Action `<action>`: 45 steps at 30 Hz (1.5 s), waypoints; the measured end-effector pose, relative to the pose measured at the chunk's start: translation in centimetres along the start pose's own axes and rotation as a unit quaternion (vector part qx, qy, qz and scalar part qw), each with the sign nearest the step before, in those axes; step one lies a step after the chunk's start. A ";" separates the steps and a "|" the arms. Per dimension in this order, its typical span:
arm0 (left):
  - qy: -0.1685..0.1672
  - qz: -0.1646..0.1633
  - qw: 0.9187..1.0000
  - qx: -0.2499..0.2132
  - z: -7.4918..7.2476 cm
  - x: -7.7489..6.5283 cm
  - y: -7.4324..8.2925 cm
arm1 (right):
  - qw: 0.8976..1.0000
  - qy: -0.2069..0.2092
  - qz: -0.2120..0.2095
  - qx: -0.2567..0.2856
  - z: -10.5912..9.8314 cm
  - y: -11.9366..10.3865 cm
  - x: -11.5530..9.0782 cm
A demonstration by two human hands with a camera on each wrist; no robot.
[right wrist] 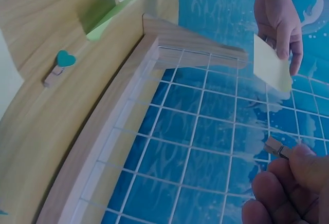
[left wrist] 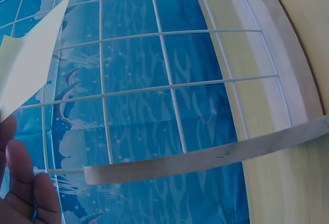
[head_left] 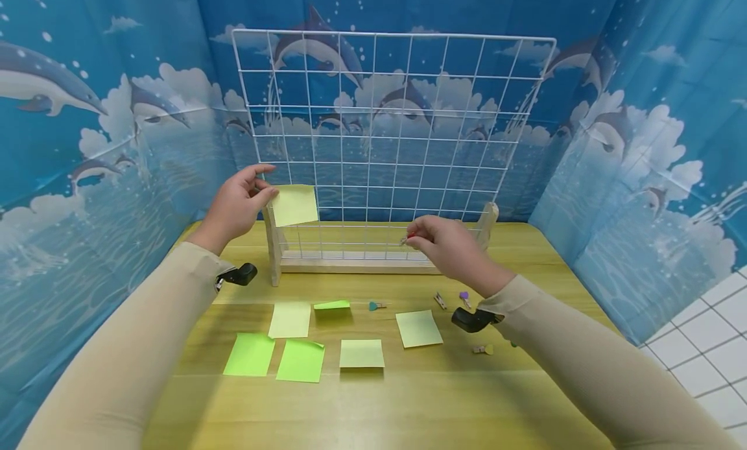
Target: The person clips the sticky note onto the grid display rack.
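My left hand point(head_left: 238, 200) pinches a pale yellow sticky note point(head_left: 296, 205) by its left edge, in front of the lower left of a white wire grid point(head_left: 373, 106). In the left wrist view that note point(left wrist: 31, 62) is seen at a slant, beside the grid wires. My right hand point(head_left: 448, 248) pinches a small wooden clothespin point(right wrist: 276, 147) between thumb and forefinger. A bit of red shows at its fingertips in the head view. This hand is in front of the grid's lower right, with the clothespin's wooden end pointing left toward the note.
The grid stands in a wooden base point(head_left: 356, 266). Nearer on the table lie pale yellow notes point(head_left: 419, 329), green notes point(head_left: 249, 355), a teal heart clothespin point(head_left: 376, 306), a purple one point(head_left: 464, 297), a yellow one point(head_left: 483, 349) and a plain-looking one point(head_left: 440, 301). Dolphin-print curtains point(head_left: 146, 145) surround the table.
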State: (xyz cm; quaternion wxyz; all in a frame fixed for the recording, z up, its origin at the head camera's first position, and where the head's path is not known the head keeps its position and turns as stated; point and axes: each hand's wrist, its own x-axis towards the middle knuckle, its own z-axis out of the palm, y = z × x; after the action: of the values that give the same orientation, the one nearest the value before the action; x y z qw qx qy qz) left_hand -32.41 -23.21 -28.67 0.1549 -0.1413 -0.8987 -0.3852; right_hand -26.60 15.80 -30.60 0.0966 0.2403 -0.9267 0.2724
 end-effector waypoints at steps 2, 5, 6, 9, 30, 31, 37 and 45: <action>0.000 0.002 1.000 0.004 0.0 0.4 0.3 | 1.000 0.004 -0.009 0.000 0.0 -0.4 0.4; -0.002 0.003 1.000 0.003 0.0 0.9 0.6 | 1.000 0.003 -0.017 0.004 -0.1 -1.0 0.9; -0.003 0.004 1.000 0.003 -0.1 1.0 0.7 | 1.000 0.005 -0.022 0.003 -0.1 -1.2 1.1; -0.005 0.002 1.000 -0.001 -0.1 1.5 0.9 | 0.999 0.015 -0.035 0.005 -0.1 -1.8 1.8; 0.016 -0.038 0.999 0.024 -0.3 3.2 1.5 | 0.992 0.079 -0.093 -0.034 0.6 -6.5 7.2; 0.017 -0.042 0.999 0.024 -0.3 3.2 1.5 | 0.992 0.080 -0.093 -0.033 0.6 -6.7 7.6; 0.025 -0.057 0.998 0.025 -0.1 3.4 1.7 | 0.993 0.079 -0.086 -0.031 0.8 -8.2 9.8; 0.050 -0.066 0.996 0.014 0.3 3.2 1.9 | 0.996 0.071 -0.048 -0.029 2.0 -10.1 12.9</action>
State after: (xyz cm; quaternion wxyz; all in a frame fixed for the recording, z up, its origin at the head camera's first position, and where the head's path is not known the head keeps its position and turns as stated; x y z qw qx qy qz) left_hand -34.64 -21.31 -26.37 0.1759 -0.0604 -0.9026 -0.3882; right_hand -32.82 2.15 -23.65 0.1824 0.2618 -0.9122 0.2569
